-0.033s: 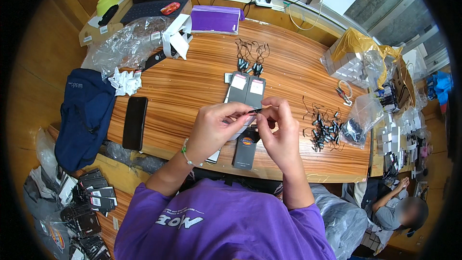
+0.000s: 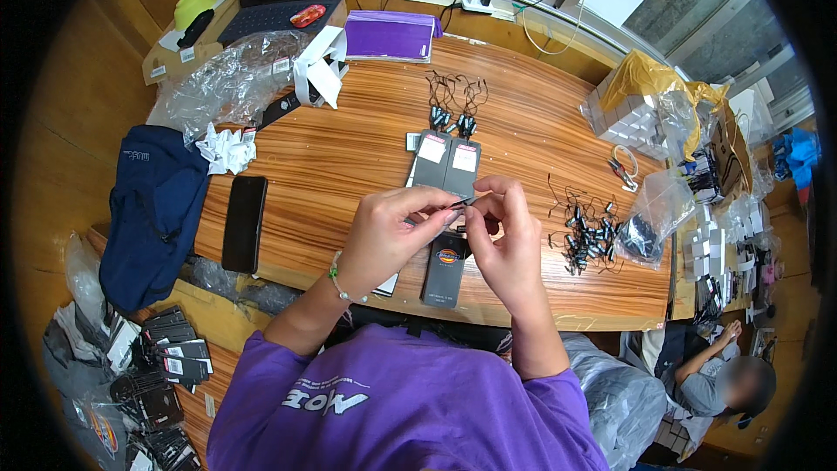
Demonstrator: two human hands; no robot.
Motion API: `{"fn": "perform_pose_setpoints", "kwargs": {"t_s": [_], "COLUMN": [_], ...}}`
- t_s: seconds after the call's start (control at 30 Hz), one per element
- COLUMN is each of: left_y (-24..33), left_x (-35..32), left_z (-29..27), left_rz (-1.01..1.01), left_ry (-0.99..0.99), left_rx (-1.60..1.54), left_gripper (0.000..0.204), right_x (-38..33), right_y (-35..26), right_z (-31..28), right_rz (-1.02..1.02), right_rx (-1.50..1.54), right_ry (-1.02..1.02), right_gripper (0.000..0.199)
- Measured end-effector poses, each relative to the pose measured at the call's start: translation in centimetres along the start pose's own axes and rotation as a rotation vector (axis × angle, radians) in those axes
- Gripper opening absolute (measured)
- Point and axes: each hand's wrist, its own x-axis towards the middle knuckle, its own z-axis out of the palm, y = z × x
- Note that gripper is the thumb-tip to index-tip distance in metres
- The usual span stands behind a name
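Note:
My left hand (image 2: 388,222) and my right hand (image 2: 507,234) meet over the near middle of the table. Both pinch a thin black piece (image 2: 461,203) between their fingertips; it is too small to tell its kind. Just beyond lie two grey hang tags (image 2: 462,173) with white stickers, black cords with small toggles (image 2: 453,122) at their far ends. Below my fingers, a dark hang tag (image 2: 445,283) with an oval orange and blue emblem lies close to the front edge. My fingers partly hide the tags underneath.
A heap of black cords with toggles (image 2: 588,231) lies right of my right hand, beside a clear bag (image 2: 654,218) and pliers (image 2: 623,174). To the left are a phone (image 2: 244,225) and a navy bag (image 2: 157,209). A laptop (image 2: 279,9) stands far left. Another person (image 2: 715,384) sits right.
The thin black piece between my fingertips has tilted slightly. Both hands stay almost where they were.

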Motion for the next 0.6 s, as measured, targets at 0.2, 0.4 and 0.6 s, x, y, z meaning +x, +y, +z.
{"fn": "perform_pose_setpoints", "kwargs": {"t_s": [0.2,0.4,0.6], "left_y": [-0.6,-0.4,-0.2], "left_x": [0.3,1.0,1.3], "left_z": [0.4,-0.1,0.2], "left_rz": [0.22,0.514,0.702], "left_ry": [0.023,0.077,0.105], "left_rx": [0.178,0.45,0.662], "left_gripper": [0.015,0.018,0.013], "right_x": [0.5,0.7,0.7], "right_y": [0.9,1.3,2.8], "right_z": [0.2,-0.4,-0.5], "right_rz": [0.04,0.225,0.203], "right_rx": [0.103,0.583,0.72], "right_ry": [0.04,-0.097,-0.059], "right_gripper": [0.027,0.017,0.004]}}
